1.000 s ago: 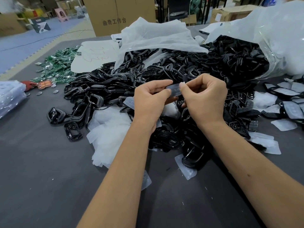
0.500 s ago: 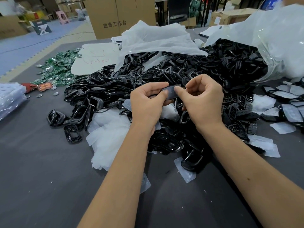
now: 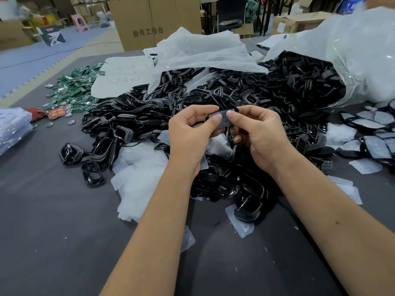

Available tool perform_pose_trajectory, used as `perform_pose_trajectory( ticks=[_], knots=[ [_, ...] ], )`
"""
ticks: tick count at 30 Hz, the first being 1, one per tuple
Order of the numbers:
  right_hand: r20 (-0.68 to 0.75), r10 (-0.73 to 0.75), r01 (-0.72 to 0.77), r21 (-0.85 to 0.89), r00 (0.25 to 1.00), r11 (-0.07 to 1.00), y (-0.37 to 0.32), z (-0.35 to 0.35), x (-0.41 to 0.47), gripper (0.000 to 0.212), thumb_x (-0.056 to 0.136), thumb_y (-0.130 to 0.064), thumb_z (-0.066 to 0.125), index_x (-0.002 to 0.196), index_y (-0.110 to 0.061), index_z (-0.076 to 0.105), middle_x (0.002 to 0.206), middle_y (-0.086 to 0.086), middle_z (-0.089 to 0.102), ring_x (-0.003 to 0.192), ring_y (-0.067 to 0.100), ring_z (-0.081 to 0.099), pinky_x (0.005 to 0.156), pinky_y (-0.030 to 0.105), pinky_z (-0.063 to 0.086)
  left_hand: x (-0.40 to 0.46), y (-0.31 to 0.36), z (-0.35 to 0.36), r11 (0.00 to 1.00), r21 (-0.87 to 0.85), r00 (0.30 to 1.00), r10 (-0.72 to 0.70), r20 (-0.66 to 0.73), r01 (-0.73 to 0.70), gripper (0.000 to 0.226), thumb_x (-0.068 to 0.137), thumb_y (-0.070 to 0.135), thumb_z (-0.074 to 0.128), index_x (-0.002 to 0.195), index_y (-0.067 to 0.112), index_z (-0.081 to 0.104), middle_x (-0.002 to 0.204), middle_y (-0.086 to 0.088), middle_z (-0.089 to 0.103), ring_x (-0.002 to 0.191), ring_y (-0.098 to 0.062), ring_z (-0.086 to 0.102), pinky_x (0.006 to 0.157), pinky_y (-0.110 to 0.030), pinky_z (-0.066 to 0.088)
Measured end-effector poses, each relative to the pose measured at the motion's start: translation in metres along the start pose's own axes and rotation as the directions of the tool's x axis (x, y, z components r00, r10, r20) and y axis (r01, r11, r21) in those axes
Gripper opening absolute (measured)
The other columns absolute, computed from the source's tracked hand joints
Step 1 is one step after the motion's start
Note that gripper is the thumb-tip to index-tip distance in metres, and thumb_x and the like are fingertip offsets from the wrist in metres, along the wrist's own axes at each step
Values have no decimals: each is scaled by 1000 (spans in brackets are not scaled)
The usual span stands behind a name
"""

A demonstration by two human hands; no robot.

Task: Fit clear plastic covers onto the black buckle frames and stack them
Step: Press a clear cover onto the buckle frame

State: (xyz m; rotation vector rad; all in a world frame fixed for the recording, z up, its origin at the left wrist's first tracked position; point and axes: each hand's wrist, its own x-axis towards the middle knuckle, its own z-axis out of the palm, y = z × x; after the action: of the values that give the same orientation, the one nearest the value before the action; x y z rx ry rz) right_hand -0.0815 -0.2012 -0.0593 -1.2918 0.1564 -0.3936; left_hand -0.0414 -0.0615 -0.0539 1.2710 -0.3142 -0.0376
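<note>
Since the earlier frames the two hands had stayed at the centre of the frame over the heap, and the thumbs had slid closer together along the piece held between them. The left hand [image 3: 190,133] had its fingers curled, thumb pressing on the top of a black buckle frame [image 3: 222,122] with a clear plastic cover [image 3: 223,116] laid on it. The right hand [image 3: 256,133] pinched the same piece from the other side, thumb tip on the cover, its other fingers bent underneath.

By my reading this cover was being pressed home and was not yet seated. A small group of covered frames [image 3: 372,133] lay at the right edge of the frame. The large pile of bare frames [image 3: 213,97] filling the middle and spilling from the plastic bag [image 3: 352,50] at the upper right remained, so most of the work was left. Loose covers [image 3: 141,178] lay left of the forearms.
</note>
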Motion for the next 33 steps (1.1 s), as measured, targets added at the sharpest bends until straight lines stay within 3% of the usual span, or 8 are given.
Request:
perform_pose_trajectory(
  ticks=[4,10,15,21,23,26,30,33],
  knots=[
    [4,8,-8,5,1000,1000,0,-1,1,13,91,-5,77,82,-11,69,67,-1,66,54,9,55,47,20,47,-1,-1,1,1000,-12,1000,19,17,-19,12,89,-9,73,97,0,73,94,-25,76,92,-40,76,78,-37,63],
    [-10,-15,15,-11,1000,1000,1,-1,1,12,93,-2,73,82,-7,71,67,2,67,54,10,59,48,20,49,1,-3,-1,998,39,999,38,25,-39,17,86,-11,74,94,5,75,85,-13,78,79,-23,77,70,-27,61],
    [-29,-113,104,-214,993,971,5,1,1,17,101,-7,66,86,-5,74,62,9,68,48,16,62,43,27,52,1,-6,0,990,135,999,45,-15,-43,22,84,-7,77,87,15,77,80,-5,77,72,-22,74,64,-24,58],
    [37,-316,277,-585,948,763,7,-3,-1,24,105,-13,58,91,-6,76,57,3,69,42,17,65,39,31,53,3,-5,-2,988,156,999,10,-39,-4,21,84,-9,77,87,12,77,78,-7,77,68,-26,73,61,-21,56],
    [86,-409,357,-667,908,654,6,-5,-3,19,103,-14,61,96,-7,77,62,-6,69,50,11,67,51,33,58,3,-3,-3,993,114,999,-23,-32,27,18,85,-10,76,90,7,76,78,-12,76,68,-24,73,62,-22,57],
    [175,-530,484,-700,829,525,2,-5,-4,14,99,-9,66,109,-8,76,88,-3,72,78,14,68,76,34,57,3,-1,-3,996,34,996,-87,-16,88,15,87,-11,73,92,2,75,73,-12,73,62,-19,71,62,-21,58],
    [318,-631,642,-663,707,385,2,-6,-3,13,100,-11,68,105,-6,80,99,7,70,89,19,66,77,34,54,6,5,-6,981,-79,982,-180,-46,177,13,89,-10,69,91,1,76,72,-9,73,56,-15,67,60,-18,55],
    [401,-627,689,-652,667,316,4,-7,-3,19,99,-22,74,112,-9,80,107,7,66,88,21,64,75,32,54,11,9,-12,953,-193,966,-251,-65,234,16,90,-9,65,87,2,76,73,-11,72,55,-13,64,55,-14,51]
  ],
)
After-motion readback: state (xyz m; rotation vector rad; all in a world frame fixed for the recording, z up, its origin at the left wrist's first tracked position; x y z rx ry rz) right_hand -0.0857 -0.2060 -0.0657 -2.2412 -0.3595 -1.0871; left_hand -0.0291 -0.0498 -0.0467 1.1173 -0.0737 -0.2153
